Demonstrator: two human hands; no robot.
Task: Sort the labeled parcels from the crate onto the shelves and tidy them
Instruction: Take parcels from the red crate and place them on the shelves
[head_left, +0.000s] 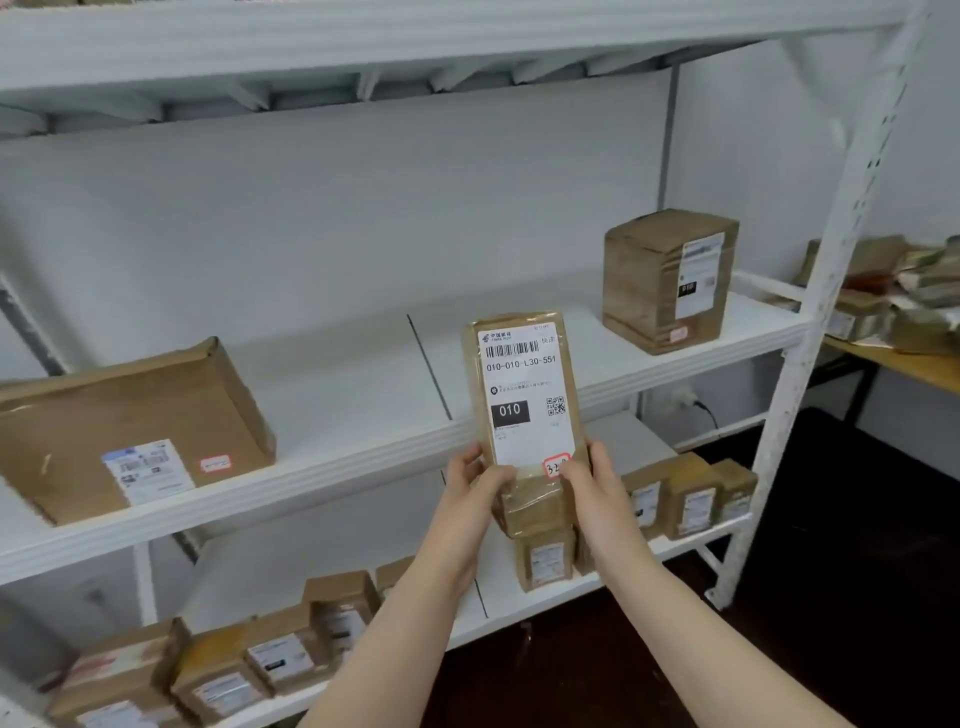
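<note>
Held parcel; shelved flat parcel, box

Bright, even light; edges bend and blur, center label sharp.

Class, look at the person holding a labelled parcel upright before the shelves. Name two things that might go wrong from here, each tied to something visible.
1. The left hand and right hand grip only the lower end of the parcel, so its top may tip or slip.
2. The right thumb partly covers the red-edged sticker, so its number might be misread and the parcel shelved wrongly.
</note>
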